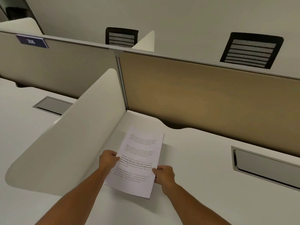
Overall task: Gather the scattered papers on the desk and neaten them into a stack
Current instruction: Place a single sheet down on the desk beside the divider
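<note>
A stack of white printed papers [138, 161] is held over the white desk [194, 184], its edges lined up, the top sheet showing several blocks of text. My left hand [108, 159] grips the stack's left edge about halfway down. My right hand [164, 175] grips the right edge lower down, thumb on top. The stack's near end is lifted off the desk; whether its far end touches the surface I cannot tell. No other loose sheets are visible on the desk.
A curved white side divider [73, 135] stands close on the left. A tan partition panel [203, 98] closes the desk's far side. A grey cable hatch [266, 166] is set into the desk at right. Two black mesh chairs [250, 50] stand beyond the partition.
</note>
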{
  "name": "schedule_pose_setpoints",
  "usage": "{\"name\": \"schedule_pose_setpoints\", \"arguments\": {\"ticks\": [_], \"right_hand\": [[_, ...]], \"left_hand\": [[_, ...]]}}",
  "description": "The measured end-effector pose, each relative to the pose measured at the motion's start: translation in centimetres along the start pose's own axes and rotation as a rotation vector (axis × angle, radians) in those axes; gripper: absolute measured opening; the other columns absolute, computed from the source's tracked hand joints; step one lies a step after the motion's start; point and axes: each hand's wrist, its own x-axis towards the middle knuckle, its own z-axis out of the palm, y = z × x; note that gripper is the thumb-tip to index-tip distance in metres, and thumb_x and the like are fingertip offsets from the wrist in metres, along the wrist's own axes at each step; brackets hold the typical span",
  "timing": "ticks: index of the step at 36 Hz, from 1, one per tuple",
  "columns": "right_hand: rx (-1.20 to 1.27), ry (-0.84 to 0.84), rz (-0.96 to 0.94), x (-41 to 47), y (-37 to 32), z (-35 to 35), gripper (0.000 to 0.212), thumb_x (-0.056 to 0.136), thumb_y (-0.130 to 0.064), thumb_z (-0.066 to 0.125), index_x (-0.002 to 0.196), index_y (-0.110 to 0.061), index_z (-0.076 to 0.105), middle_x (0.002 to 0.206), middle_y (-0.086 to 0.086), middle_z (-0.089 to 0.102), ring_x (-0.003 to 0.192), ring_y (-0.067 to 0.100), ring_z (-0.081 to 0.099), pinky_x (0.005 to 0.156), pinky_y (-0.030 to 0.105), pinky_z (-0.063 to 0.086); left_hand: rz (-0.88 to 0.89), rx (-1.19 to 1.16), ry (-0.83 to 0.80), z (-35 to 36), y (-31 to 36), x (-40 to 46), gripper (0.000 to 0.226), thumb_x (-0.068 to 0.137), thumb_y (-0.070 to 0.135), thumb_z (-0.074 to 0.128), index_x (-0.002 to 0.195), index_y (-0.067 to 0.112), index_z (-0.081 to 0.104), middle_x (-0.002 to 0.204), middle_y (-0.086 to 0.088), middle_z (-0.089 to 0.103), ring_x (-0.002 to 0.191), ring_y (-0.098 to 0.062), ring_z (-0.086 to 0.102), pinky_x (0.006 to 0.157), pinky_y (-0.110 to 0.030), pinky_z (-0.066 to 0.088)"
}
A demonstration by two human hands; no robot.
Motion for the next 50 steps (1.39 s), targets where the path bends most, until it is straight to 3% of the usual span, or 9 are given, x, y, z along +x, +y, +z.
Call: {"name": "schedule_pose_setpoints", "arguments": {"ticks": [13,17,24,31,36,40,45,48,50], "right_hand": [[-0.019,-0.011,0.097,6.0,-0.2,3.4,0.008,0.081,-0.005,0.069,0.075,-0.004,0.074,0.084,0.009,0.078,0.075,0.026,0.076,0.066,0.043,0.064],[-0.060,0.011,0.092,7.2,0.2,3.4,0.013,0.077,-0.009,0.068,0.064,-0.005,0.070,0.078,0.008,0.078,0.074,0.027,0.076,0.066,0.046,0.064],[-0.125,0.067,0.084,7.8,1.2,2.9,0.007,0.075,-0.009,0.074,0.071,-0.015,0.073,0.079,0.007,0.077,0.070,0.025,0.075,0.066,0.044,0.064],[-0.063,0.068,0.106,6.8,0.3,1.7,0.020,0.081,0.000,0.071,0.068,-0.015,0.067,0.083,0.015,0.075,0.074,0.028,0.075,0.068,0.037,0.064],[-0.063,0.043,0.119,6.9,0.4,1.5,0.017,0.080,0.002,0.066,0.066,-0.008,0.070,0.075,0.015,0.071,0.063,0.024,0.067,0.069,0.037,0.064],[-0.079,0.037,0.110,6.9,0.7,1.8,0.013,0.078,0.003,0.060,0.076,0.003,0.073,0.073,0.015,0.071,0.061,0.023,0.066,0.067,0.036,0.062],[-0.179,0.054,0.094,8.3,1.7,2.3,0.018,0.072,0.004,0.054,0.065,0.002,0.071,0.080,0.023,0.075,0.069,0.033,0.074,0.064,0.044,0.062],[-0.241,0.050,0.057,10.1,3.2,2.6,0.019,0.067,0.000,0.049,0.060,0.000,0.067,0.078,0.023,0.074,0.062,0.028,0.070,0.062,0.041,0.061],[-0.271,0.053,0.046,9.7,3.1,2.7,0.021,0.065,-0.003,0.046,0.064,0.004,0.066,0.068,0.019,0.072,0.056,0.022,0.061,0.057,0.038,0.058]], "left_hand": [[-0.052,0.025,0.089,0.7,0.0,5.7,0.021,0.079,0.003,0.074,0.100,0.002,0.074,0.103,-0.016,0.074,0.095,-0.031,0.068,0.083,-0.031,0.052],[-0.049,0.034,0.090,1.4,0.0,6.4,0.020,0.079,0.002,0.074,0.099,0.001,0.074,0.102,-0.017,0.073,0.088,-0.027,0.066,0.082,-0.030,0.053],[-0.067,0.084,0.104,2.3,-1.3,6.8,0.017,0.080,0.014,0.075,0.096,0.008,0.074,0.095,-0.012,0.074,0.085,-0.028,0.067,0.083,-0.039,0.057],[-0.045,0.135,0.157,2.8,-1.5,6.1,0.016,0.086,0.010,0.066,0.099,0.004,0.073,0.101,-0.015,0.073,0.095,-0.034,0.067,0.076,-0.031,0.046],[-0.007,0.162,0.116,2.7,-1.7,5.8,0.018,0.086,0.010,0.059,0.072,0.002,0.069,0.077,-0.017,0.071,0.087,-0.037,0.068,0.064,-0.032,0.049],[0.001,0.168,0.073,2.5,-2.0,6.0,0.020,0.086,0.009,0.056,0.083,-0.006,0.068,0.085,-0.023,0.070,0.087,-0.037,0.067,0.074,-0.039,0.054],[0.007,0.178,0.048,2.4,-2.0,5.7,0.027,0.083,0.004,0.054,0.056,0.009,0.051,0.058,0.001,0.047,0.065,-0.021,0.049,0.056,-0.026,0.034],[0.011,0.228,0.030,2.3,-1.9,5.7,0.020,0.081,0.004,0.053,0.062,0.011,0.054,0.065,-0.005,0.054,0.068,-0.021,0.049,0.060,-0.029,0.039],[0.007,0.244,0.018,2.2,-2.1,5.9,0.017,0.084,0.004,0.053,0.090,0.008,0.069,0.093,-0.010,0.068,0.084,-0.024,0.059,0.073,-0.030,0.046]]}}
